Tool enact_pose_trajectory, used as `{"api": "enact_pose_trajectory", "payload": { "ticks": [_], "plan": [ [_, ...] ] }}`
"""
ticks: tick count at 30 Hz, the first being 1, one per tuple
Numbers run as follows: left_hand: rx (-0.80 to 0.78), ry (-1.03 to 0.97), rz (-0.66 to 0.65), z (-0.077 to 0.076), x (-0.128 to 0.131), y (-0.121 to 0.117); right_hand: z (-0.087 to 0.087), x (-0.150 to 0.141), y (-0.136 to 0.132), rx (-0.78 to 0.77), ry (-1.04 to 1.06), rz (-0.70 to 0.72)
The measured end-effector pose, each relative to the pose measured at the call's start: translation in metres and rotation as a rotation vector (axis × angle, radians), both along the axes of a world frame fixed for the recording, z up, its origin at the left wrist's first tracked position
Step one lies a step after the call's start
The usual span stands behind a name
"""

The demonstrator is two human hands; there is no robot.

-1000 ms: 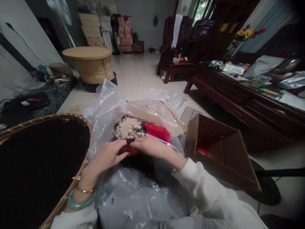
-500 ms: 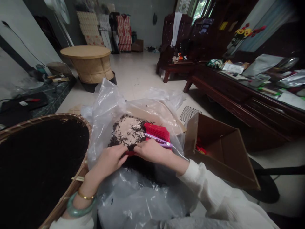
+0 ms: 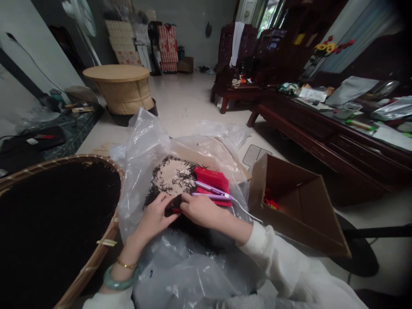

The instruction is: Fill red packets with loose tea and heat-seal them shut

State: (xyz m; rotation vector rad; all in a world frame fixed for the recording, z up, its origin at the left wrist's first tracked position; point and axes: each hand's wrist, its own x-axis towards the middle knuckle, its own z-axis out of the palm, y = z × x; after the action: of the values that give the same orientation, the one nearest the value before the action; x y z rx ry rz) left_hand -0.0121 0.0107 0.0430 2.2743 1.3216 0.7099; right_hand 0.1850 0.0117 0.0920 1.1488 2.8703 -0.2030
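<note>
My left hand [image 3: 155,216] and my right hand [image 3: 199,209] meet over a small red packet [image 3: 175,210], fingers pinched on it from both sides. The packet sits above dark loose tea leaves [image 3: 170,178] spread on a pale surface inside a clear plastic bag [image 3: 151,141]. Just beyond my right hand lies a stack of red packets [image 3: 212,177] with a purple-and-white clamp tool [image 3: 210,192] resting on it, its cord trailing right. A green bangle and a gold bracelet are on my left wrist.
A wide woven bamboo tray [image 3: 106,240] full of dark tea leaves is at my left. An open cardboard box [image 3: 299,206] with red packets inside stands at my right. A dark wooden table [image 3: 322,133] with clutter runs along the right; a round bamboo stand [image 3: 124,88] is behind.
Both hands have shifted slightly toward me with the red packet; the purple clamp tool now lies free on the red stack, more exposed than before.
</note>
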Motion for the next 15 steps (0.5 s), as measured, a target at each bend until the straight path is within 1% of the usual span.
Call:
{"api": "enact_pose_trajectory", "payload": {
  "ticks": [4,9,12,15],
  "plan": [
    [-0.046,-0.080,-0.019,-0.005,0.004,0.003,-0.001,0.003,0.000,0.036,0.037,0.009],
    [-0.117,-0.155,-0.048,-0.012,0.007,0.006,0.005,0.000,0.003,-0.053,0.004,-0.032],
    [-0.135,-0.167,-0.021,-0.012,0.008,0.006,0.008,0.000,0.004,-0.064,-0.007,-0.061],
    [-0.130,-0.181,0.025,-0.012,0.009,0.005,0.009,0.001,0.003,-0.048,0.071,-0.077]
  ]
}}
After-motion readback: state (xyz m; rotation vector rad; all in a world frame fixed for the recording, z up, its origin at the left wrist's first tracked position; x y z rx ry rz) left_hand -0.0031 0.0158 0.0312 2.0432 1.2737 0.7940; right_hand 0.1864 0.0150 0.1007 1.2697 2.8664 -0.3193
